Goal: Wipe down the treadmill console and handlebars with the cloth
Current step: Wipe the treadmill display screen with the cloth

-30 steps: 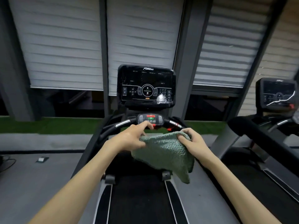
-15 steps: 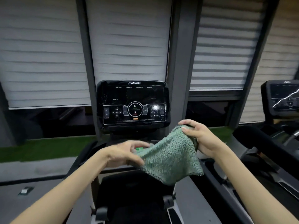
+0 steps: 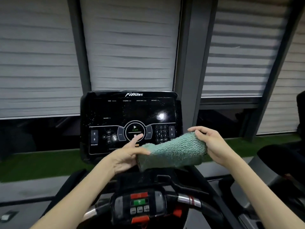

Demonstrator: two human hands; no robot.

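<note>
A green terry cloth [image 3: 171, 152] is stretched between my two hands just in front of the lower right part of the black treadmill console [image 3: 130, 113]. My left hand [image 3: 127, 154] pinches the cloth's left end with thumb and fingers. My right hand [image 3: 209, 142] grips the right end, fingers curled over the top. The console screen shows specks and a glare spot. Below my arms lies the handlebar control pod [image 3: 140, 205] with red and green buttons, flanked by silver-and-black handlebars [image 3: 189, 200].
Grey roller blinds and dark window frames [image 3: 189, 63] stand behind the console. A strip of green turf [image 3: 41, 164] runs along the floor. Part of a neighbouring black machine [image 3: 283, 156] shows at the right edge.
Both hands have lifted the cloth up from handlebar height to the console's lower edge. The cloth is now pulled more taut between them, and the console looks closer and larger.
</note>
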